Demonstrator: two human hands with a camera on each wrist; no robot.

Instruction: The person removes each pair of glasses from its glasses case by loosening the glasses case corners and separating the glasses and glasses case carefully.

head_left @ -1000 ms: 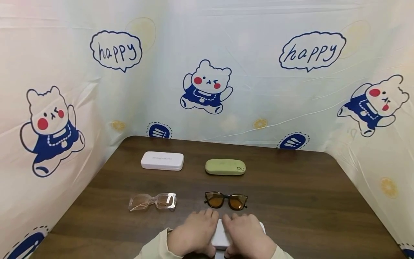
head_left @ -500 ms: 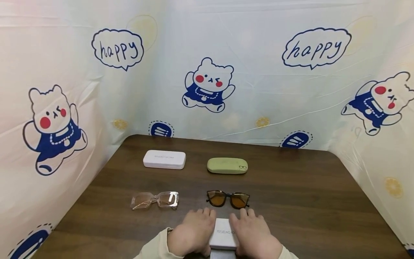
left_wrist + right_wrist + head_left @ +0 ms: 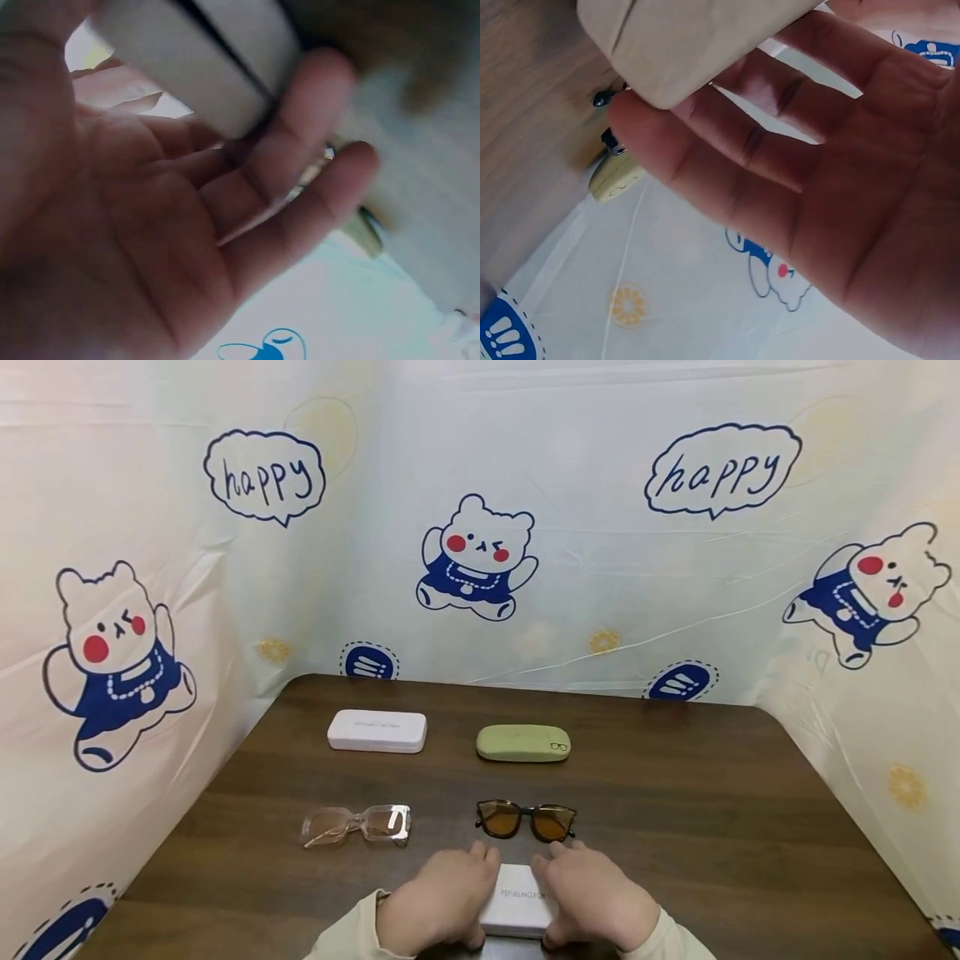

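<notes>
White rectangular lettered case (image 3: 517, 902) gripped between left hand (image 3: 442, 897) and right hand (image 3: 596, 893), nearside of black-framed amber-lensed sunglasses (image 3: 527, 811). Left wrist view shows dark side seam (image 3: 229, 50), hidden from head view. Hands wider apart than a second ago.

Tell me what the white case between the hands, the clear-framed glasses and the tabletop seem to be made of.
White case: perhaps plastic or leatherette over something stiff; smooth and low-gloss, with crisp edges and rounded corners.
Clear-framed glasses: probably plastic; glossy, since they look see-through and catch light.
Tabletop: wood or wood-look laminate; dark brown, streaky grain, faint sheen.
</notes>
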